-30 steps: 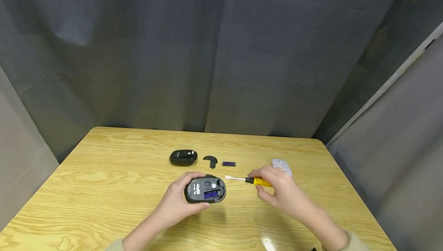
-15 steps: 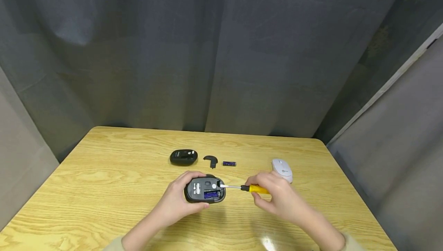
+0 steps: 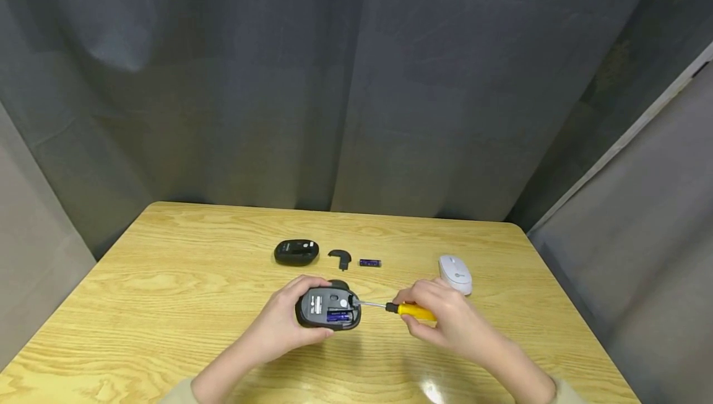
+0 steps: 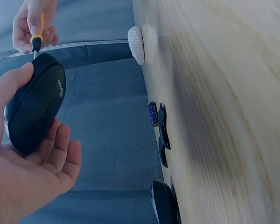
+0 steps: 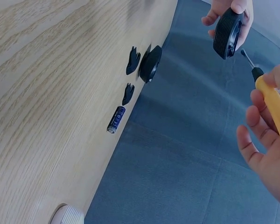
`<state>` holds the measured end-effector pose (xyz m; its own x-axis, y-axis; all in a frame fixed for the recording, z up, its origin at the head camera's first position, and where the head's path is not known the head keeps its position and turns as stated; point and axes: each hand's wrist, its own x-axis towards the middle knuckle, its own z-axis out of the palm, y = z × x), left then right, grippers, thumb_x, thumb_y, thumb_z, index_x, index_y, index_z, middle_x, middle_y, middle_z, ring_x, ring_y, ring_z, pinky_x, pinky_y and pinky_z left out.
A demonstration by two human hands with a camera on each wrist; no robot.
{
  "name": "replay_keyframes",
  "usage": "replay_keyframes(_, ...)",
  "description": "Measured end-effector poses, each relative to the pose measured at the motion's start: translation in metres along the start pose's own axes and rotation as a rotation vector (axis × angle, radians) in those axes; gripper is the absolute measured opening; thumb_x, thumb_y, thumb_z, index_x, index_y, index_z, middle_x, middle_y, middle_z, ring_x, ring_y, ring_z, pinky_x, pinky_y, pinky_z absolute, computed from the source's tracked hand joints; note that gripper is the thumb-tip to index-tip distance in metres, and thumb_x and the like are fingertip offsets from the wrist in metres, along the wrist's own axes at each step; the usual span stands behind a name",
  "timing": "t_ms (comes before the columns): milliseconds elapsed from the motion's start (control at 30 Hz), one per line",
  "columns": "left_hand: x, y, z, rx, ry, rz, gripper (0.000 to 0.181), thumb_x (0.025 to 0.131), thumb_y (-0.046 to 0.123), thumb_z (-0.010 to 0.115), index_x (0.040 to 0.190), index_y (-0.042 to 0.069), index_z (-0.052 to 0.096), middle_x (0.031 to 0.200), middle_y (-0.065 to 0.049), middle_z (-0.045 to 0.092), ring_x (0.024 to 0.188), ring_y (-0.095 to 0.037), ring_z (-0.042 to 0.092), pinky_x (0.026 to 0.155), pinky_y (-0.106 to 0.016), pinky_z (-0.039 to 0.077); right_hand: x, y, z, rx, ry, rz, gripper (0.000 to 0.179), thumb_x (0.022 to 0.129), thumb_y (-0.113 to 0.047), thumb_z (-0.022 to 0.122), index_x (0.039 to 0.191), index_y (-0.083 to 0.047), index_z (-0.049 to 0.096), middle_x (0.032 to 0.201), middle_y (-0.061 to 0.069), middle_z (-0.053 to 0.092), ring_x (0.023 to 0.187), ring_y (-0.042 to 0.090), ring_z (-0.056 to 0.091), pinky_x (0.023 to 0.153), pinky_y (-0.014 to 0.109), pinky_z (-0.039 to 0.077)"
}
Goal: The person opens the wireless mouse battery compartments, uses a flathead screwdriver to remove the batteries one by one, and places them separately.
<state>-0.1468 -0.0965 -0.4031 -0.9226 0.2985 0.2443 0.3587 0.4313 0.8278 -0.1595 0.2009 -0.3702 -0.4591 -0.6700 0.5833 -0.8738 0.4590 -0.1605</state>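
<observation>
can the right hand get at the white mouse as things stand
Probably not straight away: the right hand grips the yellow tool. Otherwise the way looks free, with the white mouse lying just beyond that hand.

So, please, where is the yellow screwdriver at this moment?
In the head view, the yellow screwdriver is right of centre, held in the right hand, its shaft pointing left to the black mouse in the left hand.

Head camera's peering forward and down over the table (image 3: 167, 305), while both wrist cameras, close in, tipped sideways, share the held black mouse (image 4: 37, 102)!
</observation>
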Motion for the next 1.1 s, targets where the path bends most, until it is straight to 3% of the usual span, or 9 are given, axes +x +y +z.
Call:
replay_keyframes(233, -0.0001, 0.0005, -0.0011, 0.027, -0.019, 0.026, 0.069, 0.057, 0.022, 0.089, 0.118, 0.03, 0.058, 0.112, 0.021, 0.056, 0.103, -0.007, 0.056, 0.093, -0.036, 0.046, 0.0, -0.0012, 0.0002, 0.006, -0.005, -0.025, 0.014, 0.088, -0.029, 0.067, 0.096, -0.018, 0.065, 0.088, -0.013, 0.064, 0.077, 0.001, 0.055, 0.075, 0.015, 0.042)
replay_keyframes(567, -0.0022, 0.0001, -0.0004, 0.039, -0.046, 0.034, 0.068, 0.059, 0.018, 0.088, 0.119, 0.024, 0.058, 0.111, 0.019, 0.057, 0.101, -0.008, 0.057, 0.091, -0.034, 0.048, 0.0001, -0.0024, 0.0, 0.042, -0.035, -0.079, 0.012, 0.084, -0.025, 0.072, 0.094, -0.02, 0.067, 0.088, -0.014, 0.064, 0.078, 0.002, 0.055, 0.075, 0.014, 0.042)
replay_keyframes(867, -0.0015, 0.0008, -0.0013, 0.07, -0.094, 0.012, 0.067, 0.06, 0.026, 0.088, 0.118, 0.034, 0.056, 0.116, 0.014, 0.056, 0.107, -0.013, 0.054, 0.091, -0.041, 0.046, 0.0032, -0.0032, -0.0011, 0.033, -0.071, -0.131, 0.013, 0.083, -0.021, 0.072, 0.095, -0.021, 0.067, 0.086, -0.015, 0.06, 0.076, 0.003, 0.05, 0.074, 0.016, 0.042)
replay_keyframes(1100, -0.0017, 0.0023, 0.0029, 0.148, -0.055, 0.048, 0.068, 0.056, 0.024, 0.09, 0.116, 0.03, 0.059, 0.113, 0.012, 0.058, 0.107, -0.013, 0.052, 0.092, -0.045, 0.045, 0.0057, -0.0063, -0.0004, 0.029, -0.115, -0.139, 0.018, 0.077, -0.014, 0.076, 0.093, -0.02, 0.067, 0.085, -0.013, 0.059, 0.076, 0.002, 0.049, 0.07, 0.01, 0.042)
